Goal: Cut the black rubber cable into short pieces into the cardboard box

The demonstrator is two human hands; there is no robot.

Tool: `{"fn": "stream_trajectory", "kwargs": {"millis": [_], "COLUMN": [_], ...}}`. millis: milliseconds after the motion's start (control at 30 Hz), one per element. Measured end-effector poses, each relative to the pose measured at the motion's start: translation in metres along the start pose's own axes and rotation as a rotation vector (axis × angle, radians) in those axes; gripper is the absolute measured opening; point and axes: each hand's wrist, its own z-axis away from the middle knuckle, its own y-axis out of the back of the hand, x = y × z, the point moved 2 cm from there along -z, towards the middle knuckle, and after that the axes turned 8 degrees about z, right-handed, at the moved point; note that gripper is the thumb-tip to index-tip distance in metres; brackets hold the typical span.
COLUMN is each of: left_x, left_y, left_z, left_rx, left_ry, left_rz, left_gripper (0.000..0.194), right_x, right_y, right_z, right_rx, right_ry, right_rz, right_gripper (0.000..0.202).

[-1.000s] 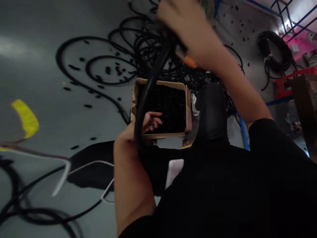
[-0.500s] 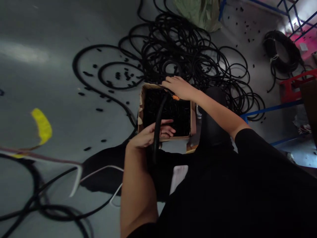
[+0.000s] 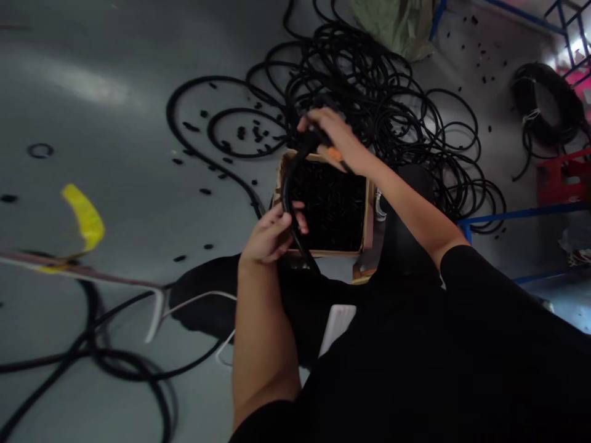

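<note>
A black hose (image 3: 289,178) bends in an arc over the left side of an open cardboard box (image 3: 368,215). My left hand (image 3: 272,234) is closed round its lower part, thumb on top and fingertips showing beyond it. At the far end of the arc, my right hand (image 3: 335,135) is closed on the hose above the box's far edge. Under the right palm shows a small orange and black tool (image 3: 335,154); its kind is mostly hidden. Many short black pieces (image 3: 330,206) fill the box, which stands in front of my legs.
Tangled black hose (image 3: 351,80) covers the floor beyond the box, with short black offcuts (image 3: 205,191) scattered leftward. A tied coil (image 3: 547,104) and a red stool (image 3: 563,178) are at right. Blue metal bars (image 3: 530,213) run nearby. A yellow strip (image 3: 85,218) sits at left.
My right hand has lifted up and away from the box, bending the hose into a rounder arc. My left hand's fingers have closed more on the hose. The view has shifted slightly.
</note>
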Motion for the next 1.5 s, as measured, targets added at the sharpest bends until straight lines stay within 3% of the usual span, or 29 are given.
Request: {"fn": "stream_trajectory", "kwargs": {"millis": [33,100,167,233,333,467,600,667,767,833,900,1000,1067,1133,1200,1267,1367,1433,1500], "left_x": [0.0,0.0,0.001,0.002,0.005,0.006,0.005,0.007,0.006,0.001,-0.005,-0.014,-0.017,-0.024,-0.035,-0.049,-0.063,-0.064,-0.06], "left_y": [-0.002,-0.004,0.001,0.009,0.02,0.021,0.015,0.014,0.017,0.024,0.034,0.053,0.058,0.05,0.032,0.009,-0.013,-0.017,-0.017], "left_z": [-0.003,-0.01,-0.015,-0.018,-0.019,-0.02,-0.021,-0.02,-0.019,-0.02,-0.023,-0.024,-0.021,-0.017,-0.014,-0.013,-0.012,-0.013,-0.012], "left_rx": [0.074,0.194,0.303,0.408,0.5,0.532,0.532,0.553,0.691,0.794,0.857,0.899,0.848,0.698,0.46,0.184,-0.107,-0.162,-0.162], "left_ry": [-0.048,-0.107,-0.141,-0.198,-0.302,-0.328,-0.304,-0.293,-0.252,-0.257,-0.266,-0.239,-0.242,-0.24,-0.174,-0.088,0.025,0.096,0.127], "left_rz": [0.044,0.116,0.15,0.173,0.269,0.315,0.179,0.069,0.026,0.078,0.057,-0.278,-0.656,-1.0,-1.225,-1.347,-1.318,-1.124,-0.906], "left_gripper": [0.057,0.047,0.035,0.038,0.044,0.043,0.047,0.051,0.051,0.044,0.032,0.032,0.051,0.067,0.074,0.066,0.043,0.036,0.046], "right_x": [-0.005,-0.011,-0.012,-0.009,-0.001,0.006,0.004,0.0,-0.006,-0.008,-0.006,0.003,0.01,0.015,0.017,0.015,0.012,0.011,0.013], "right_y": [0.011,0.03,0.044,0.048,0.031,-0.029,-0.081,-0.094,-0.101,-0.102,-0.1,-0.095,-0.092,-0.09,-0.09,-0.09,-0.09,-0.09,-0.09], "right_z": [0.006,0.023,0.039,0.054,0.078,0.118,0.157,0.167,0.169,0.166,0.161,0.156,0.154,0.153,0.151,0.149,0.147,0.146,0.145], "right_rx": [0.187,0.409,0.477,0.481,0.367,-0.064,-0.306,-0.388,-0.521,-0.547,-0.489,-0.322,-0.243,-0.226,-0.265,-0.308,-0.326,-0.3,-0.223], "right_ry": [0.047,0.099,0.065,-0.017,-0.159,-0.251,-0.4,-0.476,-0.528,-0.53,-0.508,-0.504,-0.519,-0.503,-0.44,-0.364,-0.314,-0.337,-0.379], "right_rz": [-0.041,-0.201,-0.438,-0.57,-0.563,-0.607,-0.819,-0.922,-1.036,-1.076,-1.036,-0.885,-0.76,-0.593,-0.422,-0.325,-0.345,-0.436,-0.553], "right_gripper": [0.041,0.04,0.055,0.066,0.061,0.053,0.053,0.056,0.06,0.059,0.052,0.038,0.032,0.028,0.026,0.024,0.023,0.024,0.028]}}
